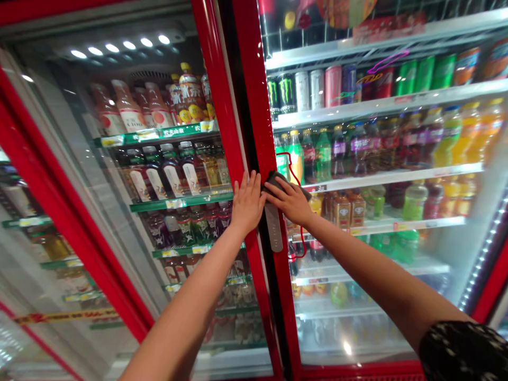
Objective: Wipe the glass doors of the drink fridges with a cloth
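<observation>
Red-framed drinks coolers (260,106) stand side by side as a person's left hand (249,201) lies flat and empty on one frame, fingers toward 12 o'clock. The right hand (291,202), fingers extended toward 10 o'clock, covers a dark grey cloth (273,178); whether it is gripped cannot be told. The cloth, its long axis running 10 to 4 o'clock, lies beneath those fingers, showing past them.

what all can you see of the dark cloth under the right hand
The cloth looks dark grey, plain and soft. It lies under the right hand, whose spread fingers cover much of it, at the red door frame, just above the visible part of the grey handle. One end sticks out past the hand to the right. Its full shape is hidden.
</observation>
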{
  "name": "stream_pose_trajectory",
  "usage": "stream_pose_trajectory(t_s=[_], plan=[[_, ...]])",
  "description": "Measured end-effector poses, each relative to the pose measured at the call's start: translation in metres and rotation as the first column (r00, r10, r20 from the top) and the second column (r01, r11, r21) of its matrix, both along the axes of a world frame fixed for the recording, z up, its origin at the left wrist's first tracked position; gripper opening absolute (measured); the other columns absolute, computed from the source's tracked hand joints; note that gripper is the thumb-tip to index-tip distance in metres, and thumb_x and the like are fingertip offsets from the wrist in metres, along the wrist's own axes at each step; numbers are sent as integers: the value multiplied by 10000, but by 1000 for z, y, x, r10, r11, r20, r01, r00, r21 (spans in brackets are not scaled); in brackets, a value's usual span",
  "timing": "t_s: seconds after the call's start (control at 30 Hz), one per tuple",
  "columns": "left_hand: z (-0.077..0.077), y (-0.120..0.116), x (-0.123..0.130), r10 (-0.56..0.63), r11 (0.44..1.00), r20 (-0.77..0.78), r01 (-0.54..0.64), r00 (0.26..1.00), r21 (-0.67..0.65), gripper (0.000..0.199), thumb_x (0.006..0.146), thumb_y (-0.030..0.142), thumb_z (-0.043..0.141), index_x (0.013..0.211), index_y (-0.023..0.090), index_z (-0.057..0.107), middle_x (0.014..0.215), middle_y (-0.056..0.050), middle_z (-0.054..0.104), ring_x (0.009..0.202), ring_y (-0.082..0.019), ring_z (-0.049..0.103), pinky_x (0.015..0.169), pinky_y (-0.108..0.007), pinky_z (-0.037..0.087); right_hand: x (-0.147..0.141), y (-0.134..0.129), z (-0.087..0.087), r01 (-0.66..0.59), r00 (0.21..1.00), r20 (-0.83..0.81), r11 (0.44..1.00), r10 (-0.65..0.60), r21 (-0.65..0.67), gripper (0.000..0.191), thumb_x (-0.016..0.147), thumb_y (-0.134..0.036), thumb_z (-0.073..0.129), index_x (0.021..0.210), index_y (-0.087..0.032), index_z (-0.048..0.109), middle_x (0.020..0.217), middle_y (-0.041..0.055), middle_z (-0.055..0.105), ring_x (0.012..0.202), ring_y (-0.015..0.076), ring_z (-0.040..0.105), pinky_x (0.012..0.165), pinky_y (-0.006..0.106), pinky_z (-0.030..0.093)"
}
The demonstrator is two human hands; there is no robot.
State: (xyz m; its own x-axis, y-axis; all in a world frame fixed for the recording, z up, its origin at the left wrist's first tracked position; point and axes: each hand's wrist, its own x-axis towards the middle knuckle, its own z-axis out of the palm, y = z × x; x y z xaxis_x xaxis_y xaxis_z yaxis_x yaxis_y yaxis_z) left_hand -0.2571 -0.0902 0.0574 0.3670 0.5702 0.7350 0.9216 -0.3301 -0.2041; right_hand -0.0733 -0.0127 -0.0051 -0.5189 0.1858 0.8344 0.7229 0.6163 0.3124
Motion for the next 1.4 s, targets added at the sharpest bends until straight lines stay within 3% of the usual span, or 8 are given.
stream_pose_trajectory(t_s=[0.27, 0.33, 0.4, 0.63, 0.73, 0.9, 1.17, 1.4], plan=[[-26, -4, 5, 23, 999, -48, -25, 999, -46, 598, 1036, 324, 337, 1587, 114, 237, 1672, -140, 240, 1571, -284, 95, 1261, -547, 150, 28, -14, -154, -221, 935, 293, 975, 202, 33, 539, 972, -169, 542, 1475, -352, 484, 1566, -37, 469, 1483, 217, 352, 1212, 495, 309], [-32, -3, 3, 13, 999, -68, -16, 998, -34, 596, 1038, 328, 334, 1586, 113, 240, 1669, -138, 249, 1571, -281, 97, 1261, -548, 153, 45, -7, -173, -283, 892, 376, 958, 250, 36, 470, 985, -180, 522, 1423, -351, 537, 1537, -50, 507, 1438, 163, 416, 1222, 466, 304], [-33, 0, 3, 11, 1000, -75, -12, 997, -16, 592, 1038, 321, 332, 1585, 112, 243, 1669, -139, 248, 1571, -276, 98, 1262, -550, 153, 58, 2, -161, -271, 888, 394, 962, 235, 36, 462, 994, -185, 500, 1423, -353, 533, 1523, -60, 523, 1428, 137, 426, 1238, 454, 276], [-25, 17, 25, -22, 999, -57, 25, 998, 47, 599, 1029, 309, 353, 1586, 117, 245, 1674, -154, 217, 1572, -278, 66, 1255, -568, 162, 36, 17, -29, 186, 966, -171, 981, -193, -56, 665, 962, -185, 491, 1586, -319, 304, 1659, 10, 288, 1562, 290, 131, 1244, 638, 59], [-28, 19, 34, -34, 996, -70, 39, 997, 76, 616, 1024, 301, 368, 1598, 141, 215, 1674, -139, 222, 1572, -266, 68, 1257, -564, 165, 22, 17, -41, 184, 969, -154, 981, -192, -61, 662, 964, -243, 507, 1590, -306, 301, 1663, 35, 274, 1559, 322, 132, 1227, 668, 90], [-31, 25, 44, -6, 993, -104, 18, 995, 116, 607, 1019, 282, 377, 1595, 150, 242, 1659, -134, 260, 1564, -276, 132, 1253, -569, 185, 40, 22, -86, -75, 954, 296, 994, 47, 82, 547, 991, -275, 483, 1529, -341, 408, 1621, -40, 371, 1531, 210, 257, 1249, 539, 216], [-25, 58, 119, -17, 975, -66, 31, 998, 221, 652, 1006, 275, 422, 1612, 212, 189, 1652, -127, 256, 1555, -286, 163, 1251, -632, 92, 125, 47, -12, 174, 983, -76, 979, -166, 107, 611, 983, -352, 508, 1569, -368, 336, 1633, -26, 351, 1553, 287, 174, 1255, 604, 17], [-27, 93, 215, -114, 957, -135, 145, 984, 251, 745, 989, 259, 469, 1622, 251, 76, 1661, -93, 225, 1553, -263, 137, 1274, -582, 130, 233, 63, 15, 296, 940, -195, 954, -281, 51, 677, 955, -383, 525, 1590, -352, 293, 1664, -13, 281, 1562, 318, 112, 1248, 616, 66]])
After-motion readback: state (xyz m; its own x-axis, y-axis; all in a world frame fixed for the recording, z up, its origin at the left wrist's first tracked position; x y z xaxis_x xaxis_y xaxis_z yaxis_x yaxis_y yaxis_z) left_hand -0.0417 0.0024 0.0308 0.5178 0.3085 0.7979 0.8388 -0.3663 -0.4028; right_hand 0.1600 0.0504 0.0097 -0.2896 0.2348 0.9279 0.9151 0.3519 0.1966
